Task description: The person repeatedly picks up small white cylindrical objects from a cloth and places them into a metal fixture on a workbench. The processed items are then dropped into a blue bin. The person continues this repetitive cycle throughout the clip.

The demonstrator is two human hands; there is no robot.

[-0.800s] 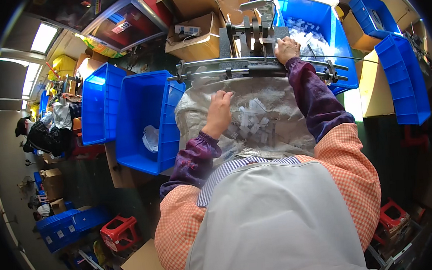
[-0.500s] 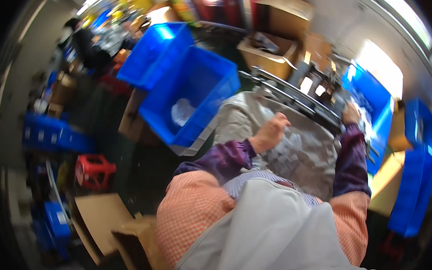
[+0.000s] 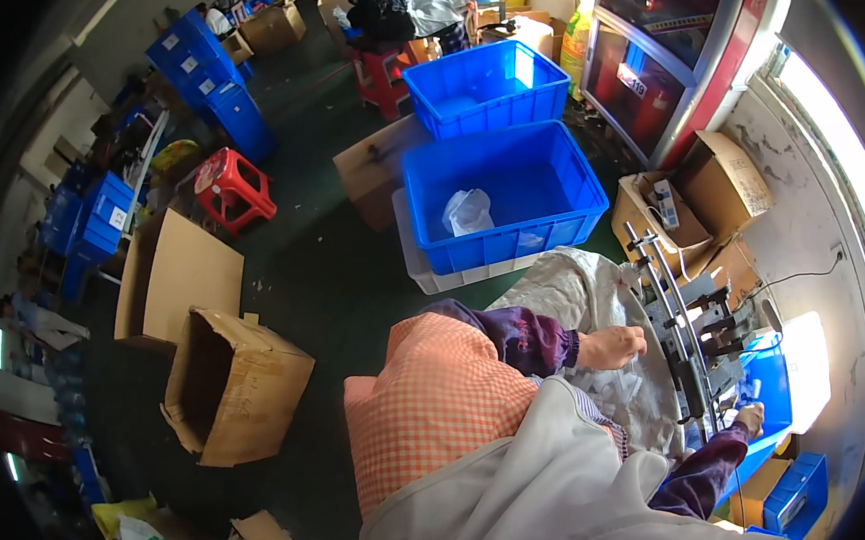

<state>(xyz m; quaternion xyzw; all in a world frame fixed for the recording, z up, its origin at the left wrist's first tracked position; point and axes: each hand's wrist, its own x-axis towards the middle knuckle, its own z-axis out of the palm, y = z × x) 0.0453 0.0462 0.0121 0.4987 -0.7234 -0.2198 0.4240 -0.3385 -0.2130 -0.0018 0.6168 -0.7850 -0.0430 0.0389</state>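
Note:
My left hand (image 3: 610, 348) is closed, its fingertips pressed together, above a grey plastic sheet (image 3: 595, 294) spread over my lap. Anything in those fingers is too small to make out. To the right of the sheet stands a metal fixture (image 3: 685, 328) with long parallel rods and black clamps. Beyond it, my right hand (image 3: 751, 418) is curled closed at a blue bin (image 3: 776, 376) on the right. Small white pieces lie in that bin near my fingers; whether I hold one is hidden. Several pale pieces rest on the sheet.
Ahead, a blue crate (image 3: 507, 189) holds a clear plastic bag (image 3: 469, 212); another blue crate (image 3: 487, 80) stands behind it. Open cardboard boxes (image 3: 240, 384) sit on the left, near a red stool (image 3: 233, 189). A carton (image 3: 660, 224) stands by the wall. A person (image 3: 384, 7) sits farther back.
My view has swung, so the crates and fixture appear turned. My right hand has moved from the fixture's end down to the blue bin. My left hand stays closed over the sheet.

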